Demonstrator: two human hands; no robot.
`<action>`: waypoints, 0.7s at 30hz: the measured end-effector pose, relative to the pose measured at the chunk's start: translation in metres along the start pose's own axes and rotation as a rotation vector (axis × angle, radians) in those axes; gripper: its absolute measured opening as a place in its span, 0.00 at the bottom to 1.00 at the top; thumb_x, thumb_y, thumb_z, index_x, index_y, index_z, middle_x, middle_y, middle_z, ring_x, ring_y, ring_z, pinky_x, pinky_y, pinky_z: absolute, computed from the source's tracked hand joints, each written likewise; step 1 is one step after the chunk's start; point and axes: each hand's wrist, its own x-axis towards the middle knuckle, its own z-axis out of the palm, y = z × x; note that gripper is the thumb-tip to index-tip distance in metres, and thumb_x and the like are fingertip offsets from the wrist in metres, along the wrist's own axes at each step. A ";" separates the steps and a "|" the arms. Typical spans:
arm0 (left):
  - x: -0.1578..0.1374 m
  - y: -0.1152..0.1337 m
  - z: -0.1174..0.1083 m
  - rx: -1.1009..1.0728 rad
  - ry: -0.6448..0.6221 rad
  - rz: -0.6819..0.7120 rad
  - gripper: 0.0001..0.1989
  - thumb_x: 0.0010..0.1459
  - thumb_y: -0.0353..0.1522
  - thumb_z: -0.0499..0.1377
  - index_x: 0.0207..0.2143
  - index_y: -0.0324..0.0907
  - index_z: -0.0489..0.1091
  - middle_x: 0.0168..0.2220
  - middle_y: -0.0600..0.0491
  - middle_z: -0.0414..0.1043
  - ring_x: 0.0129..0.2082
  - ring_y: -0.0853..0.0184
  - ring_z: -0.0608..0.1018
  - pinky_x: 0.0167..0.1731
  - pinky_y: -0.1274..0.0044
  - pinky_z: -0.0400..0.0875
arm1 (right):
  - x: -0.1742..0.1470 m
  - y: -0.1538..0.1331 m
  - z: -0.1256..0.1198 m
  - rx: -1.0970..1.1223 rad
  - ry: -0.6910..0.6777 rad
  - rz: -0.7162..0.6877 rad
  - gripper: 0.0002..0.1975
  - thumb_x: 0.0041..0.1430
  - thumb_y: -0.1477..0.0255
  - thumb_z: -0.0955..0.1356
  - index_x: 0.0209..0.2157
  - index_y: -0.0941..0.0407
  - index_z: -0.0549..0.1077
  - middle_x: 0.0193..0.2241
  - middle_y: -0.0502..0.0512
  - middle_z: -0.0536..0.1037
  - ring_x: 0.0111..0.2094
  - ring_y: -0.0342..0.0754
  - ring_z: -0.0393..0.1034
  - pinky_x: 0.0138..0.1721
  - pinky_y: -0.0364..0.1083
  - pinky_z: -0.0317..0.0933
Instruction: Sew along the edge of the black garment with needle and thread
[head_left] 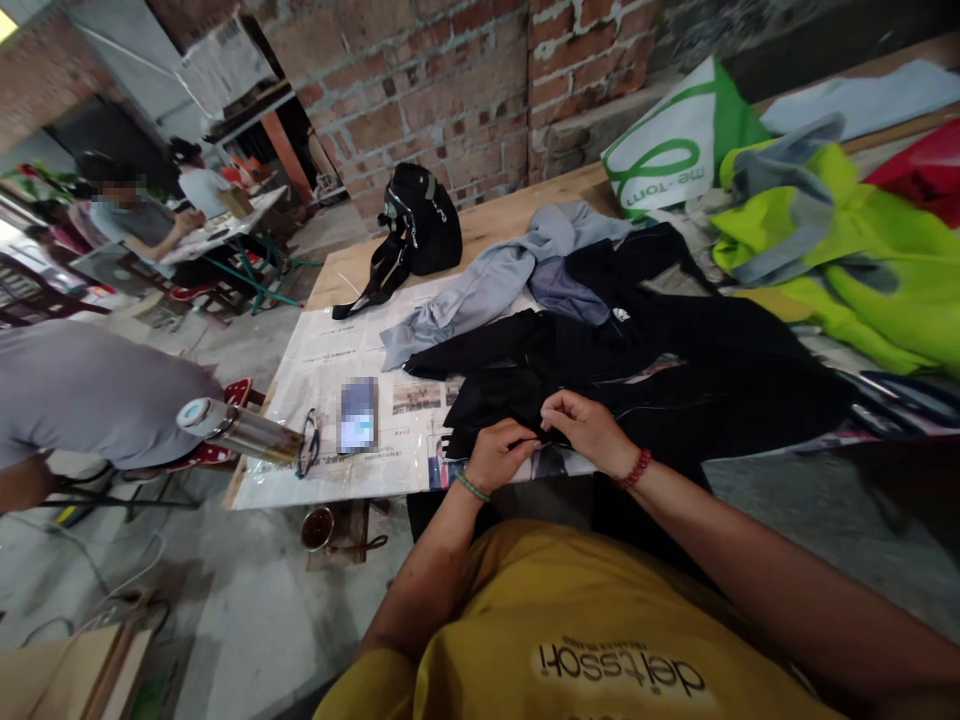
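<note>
A black garment (pixel 697 370) with zips and a small white mark lies spread along the near side of the table. At its front edge, my left hand (pixel 495 460) pinches the black cloth between thumb and finger. My right hand (pixel 585 425) is just to the right, its fingertips pressed together over the same cloth. Whatever is between the right fingers is too small to make out. Behind the black garment lies a crumpled grey garment (pixel 480 285).
On the newspaper-covered table (pixel 277 400) are a phone (pixel 358 415), eyeglasses (pixel 308 445), a flask (pixel 240 428) and a black bag (pixel 427 220). A yellow-green garment (pixel 847 240) and a printed bag (pixel 667 150) lie right. A co-worker (pixel 97 390) sits left; a cup (pixel 317 527) stands below.
</note>
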 end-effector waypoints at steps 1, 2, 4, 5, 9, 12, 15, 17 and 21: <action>-0.001 0.000 0.000 0.004 -0.011 0.017 0.06 0.55 0.31 0.58 0.28 0.39 0.74 0.25 0.52 0.72 0.27 0.71 0.73 0.30 0.80 0.68 | 0.004 -0.002 -0.004 0.054 0.041 0.014 0.08 0.49 0.65 0.66 0.24 0.56 0.67 0.19 0.47 0.71 0.23 0.41 0.65 0.29 0.43 0.61; -0.001 0.000 0.001 0.005 -0.019 0.032 0.07 0.55 0.31 0.58 0.28 0.39 0.74 0.25 0.52 0.72 0.27 0.71 0.73 0.30 0.80 0.68 | 0.008 -0.006 -0.008 0.104 0.083 0.028 0.08 0.48 0.65 0.66 0.25 0.56 0.67 0.19 0.47 0.70 0.22 0.41 0.65 0.28 0.43 0.61; -0.002 -0.001 0.001 -0.007 -0.020 0.037 0.07 0.55 0.31 0.58 0.29 0.38 0.75 0.25 0.51 0.72 0.27 0.71 0.73 0.29 0.80 0.68 | 0.015 -0.013 -0.018 0.165 0.128 0.049 0.10 0.48 0.64 0.68 0.26 0.56 0.67 0.20 0.48 0.71 0.22 0.40 0.65 0.26 0.42 0.60; -0.002 -0.001 0.001 -0.018 -0.012 0.025 0.06 0.55 0.31 0.58 0.29 0.38 0.75 0.25 0.51 0.72 0.27 0.71 0.73 0.29 0.81 0.68 | 0.016 -0.018 -0.022 0.175 0.115 0.059 0.10 0.48 0.64 0.68 0.26 0.56 0.67 0.21 0.48 0.72 0.22 0.40 0.65 0.25 0.41 0.60; 0.001 -0.002 0.000 -0.043 -0.005 -0.035 0.05 0.53 0.30 0.60 0.29 0.39 0.75 0.25 0.52 0.72 0.26 0.72 0.73 0.29 0.81 0.67 | 0.012 -0.035 -0.028 0.324 -0.088 0.195 0.14 0.49 0.60 0.68 0.31 0.55 0.64 0.28 0.51 0.76 0.20 0.40 0.66 0.20 0.41 0.58; 0.001 -0.002 0.000 -0.036 0.008 -0.052 0.04 0.52 0.30 0.60 0.29 0.39 0.75 0.26 0.53 0.72 0.26 0.72 0.73 0.28 0.81 0.67 | 0.007 -0.042 -0.022 0.465 -0.210 0.259 0.15 0.50 0.58 0.68 0.32 0.53 0.61 0.30 0.52 0.76 0.27 0.46 0.73 0.23 0.43 0.63; 0.001 -0.002 0.000 -0.043 0.014 -0.061 0.04 0.52 0.29 0.60 0.29 0.39 0.75 0.26 0.52 0.72 0.26 0.72 0.73 0.29 0.81 0.67 | 0.008 -0.041 -0.018 0.421 -0.127 0.146 0.14 0.53 0.59 0.66 0.32 0.53 0.61 0.30 0.52 0.76 0.33 0.49 0.74 0.29 0.47 0.67; 0.001 -0.001 0.000 -0.047 0.009 -0.073 0.04 0.52 0.29 0.60 0.29 0.39 0.75 0.26 0.52 0.73 0.27 0.72 0.74 0.29 0.81 0.67 | 0.009 -0.038 -0.020 0.264 -0.004 -0.014 0.12 0.56 0.59 0.64 0.33 0.53 0.63 0.30 0.52 0.76 0.34 0.49 0.74 0.33 0.49 0.68; 0.001 -0.002 0.000 -0.057 0.017 -0.076 0.04 0.52 0.29 0.60 0.28 0.39 0.75 0.26 0.52 0.73 0.27 0.71 0.74 0.29 0.80 0.68 | 0.011 -0.035 -0.037 -0.273 0.144 -0.354 0.10 0.60 0.63 0.61 0.37 0.53 0.69 0.37 0.55 0.77 0.39 0.49 0.73 0.43 0.50 0.66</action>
